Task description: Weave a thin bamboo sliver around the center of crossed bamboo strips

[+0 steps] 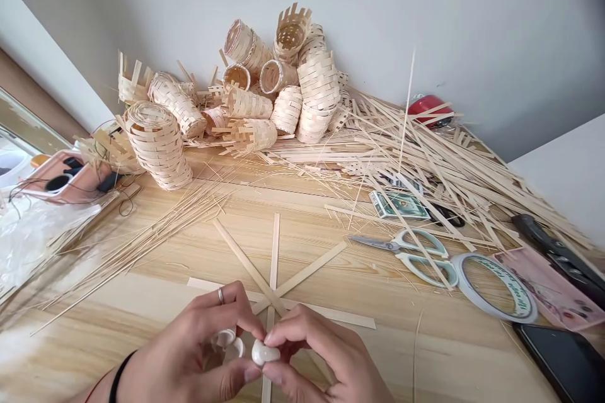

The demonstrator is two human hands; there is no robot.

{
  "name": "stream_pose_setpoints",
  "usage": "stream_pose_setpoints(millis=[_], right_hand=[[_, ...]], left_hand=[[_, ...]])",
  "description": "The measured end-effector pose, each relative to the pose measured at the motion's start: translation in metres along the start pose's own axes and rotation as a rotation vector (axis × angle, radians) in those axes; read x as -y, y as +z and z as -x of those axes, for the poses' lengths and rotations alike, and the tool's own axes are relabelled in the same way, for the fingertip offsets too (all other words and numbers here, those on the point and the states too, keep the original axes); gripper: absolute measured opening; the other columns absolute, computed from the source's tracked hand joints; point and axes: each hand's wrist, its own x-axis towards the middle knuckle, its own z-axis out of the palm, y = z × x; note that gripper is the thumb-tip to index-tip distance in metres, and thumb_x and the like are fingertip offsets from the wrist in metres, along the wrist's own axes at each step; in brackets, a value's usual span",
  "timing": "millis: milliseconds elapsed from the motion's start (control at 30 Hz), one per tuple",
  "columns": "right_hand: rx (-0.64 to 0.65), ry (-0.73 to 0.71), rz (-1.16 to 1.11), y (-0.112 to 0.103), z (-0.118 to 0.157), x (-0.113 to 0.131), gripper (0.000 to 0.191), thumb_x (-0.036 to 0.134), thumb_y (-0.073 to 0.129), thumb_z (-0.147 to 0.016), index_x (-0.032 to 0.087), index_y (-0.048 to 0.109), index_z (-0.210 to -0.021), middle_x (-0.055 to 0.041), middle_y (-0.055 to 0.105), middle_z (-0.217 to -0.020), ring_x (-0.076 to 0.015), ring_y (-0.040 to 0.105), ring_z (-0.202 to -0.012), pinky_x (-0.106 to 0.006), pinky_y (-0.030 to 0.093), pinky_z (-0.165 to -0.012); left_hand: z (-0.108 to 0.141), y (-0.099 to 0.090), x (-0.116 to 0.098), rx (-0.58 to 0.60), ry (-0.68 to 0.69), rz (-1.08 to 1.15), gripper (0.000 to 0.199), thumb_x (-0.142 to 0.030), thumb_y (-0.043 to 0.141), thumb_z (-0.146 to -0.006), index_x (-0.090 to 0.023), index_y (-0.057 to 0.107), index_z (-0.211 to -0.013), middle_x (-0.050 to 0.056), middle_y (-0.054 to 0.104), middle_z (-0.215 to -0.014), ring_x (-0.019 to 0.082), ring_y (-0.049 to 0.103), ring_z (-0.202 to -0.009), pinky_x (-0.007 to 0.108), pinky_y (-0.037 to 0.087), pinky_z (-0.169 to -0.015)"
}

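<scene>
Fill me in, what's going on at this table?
A person's left hand and right hand pinch a small white piece between them, above bamboo strips crossed in a star on a wooden table. Another white piece sits by the left hand. Behind are woven bamboo baskets and loose strips; scissors and a tape roll lie to the right.

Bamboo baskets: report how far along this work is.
Done: a heap of woven bamboo baskets stands by the wall, some with strip ends still sticking up. In hand: the left hand and right hand pinch a small white piece over crossed bamboo strips laid in a star, not yet woven. Left, it seems: a large pile of loose bamboo strips.
</scene>
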Motion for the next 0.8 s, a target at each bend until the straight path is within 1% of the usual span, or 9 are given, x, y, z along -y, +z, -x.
stream_pose_setpoints(millis=[133,267,400,500,600,800], right_hand=[[-0.027,-0.098,0.039,-0.0004,0.0008,0.0011,0.031,0.008,0.072,-0.089,0.025,0.065,-0.114,0.0011,0.073,-0.090,-0.0107,0.070,-0.074,-0.016,0.056,-0.073],[-0.003,-0.131,0.049,-0.0003,0.0003,0.0007,0.028,0.010,0.071,-0.092,0.025,0.064,-0.115,0.0004,0.072,-0.090,-0.0110,0.069,-0.074,-0.017,0.057,-0.074],[-0.018,-0.173,0.054,0.0002,-0.0005,-0.0003,0.037,0.010,0.069,-0.093,0.025,0.061,-0.126,-0.0009,0.073,-0.095,-0.0106,0.070,-0.074,-0.016,0.058,-0.074],[-0.015,-0.184,0.067,0.0004,-0.0006,0.0006,0.031,0.011,0.068,-0.095,0.024,0.063,-0.123,-0.0008,0.072,-0.092,-0.0105,0.069,-0.075,-0.016,0.058,-0.074],[-0.010,-0.172,0.079,0.0000,-0.0009,0.0021,0.027,0.015,0.068,-0.096,0.023,0.063,-0.122,-0.0005,0.071,-0.090,-0.0106,0.068,-0.073,-0.017,0.058,-0.073],[0.036,-0.131,0.031,0.0002,-0.0011,0.0016,0.018,0.021,0.068,-0.099,0.023,0.067,-0.117,-0.0026,0.069,-0.090,-0.0130,0.068,-0.075,-0.021,0.058,-0.072]], left_hand=[[-0.0032,0.0000,-0.0001,-0.008,0.025,0.008,0.013,-0.026,0.063,-0.098,-0.029,0.068,-0.109,0.001,0.059,-0.094,0.016,0.056,-0.084,0.028,0.042,-0.076],[-0.0037,0.0000,-0.0017,-0.022,0.038,0.012,0.010,-0.025,0.065,-0.097,-0.027,0.070,-0.105,0.001,0.059,-0.091,0.015,0.056,-0.081,0.026,0.042,-0.072],[-0.0024,0.0008,-0.0015,-0.035,0.054,0.020,0.010,-0.024,0.065,-0.096,-0.026,0.071,-0.104,0.001,0.060,-0.088,0.014,0.055,-0.079,0.025,0.041,-0.070],[-0.0018,0.0013,-0.0005,-0.044,0.061,0.027,0.010,-0.024,0.067,-0.095,-0.026,0.072,-0.103,0.001,0.059,-0.088,0.014,0.054,-0.078,0.025,0.041,-0.069],[-0.0015,0.0011,-0.0007,-0.057,0.075,0.032,0.010,-0.023,0.069,-0.094,-0.025,0.071,-0.103,0.001,0.059,-0.088,0.014,0.055,-0.077,0.024,0.042,-0.069],[-0.0015,0.0015,-0.0016,-0.064,0.046,-0.004,0.005,-0.026,0.068,-0.093,-0.023,0.070,-0.097,0.001,0.057,-0.085,0.014,0.054,-0.076,0.025,0.041,-0.068]])
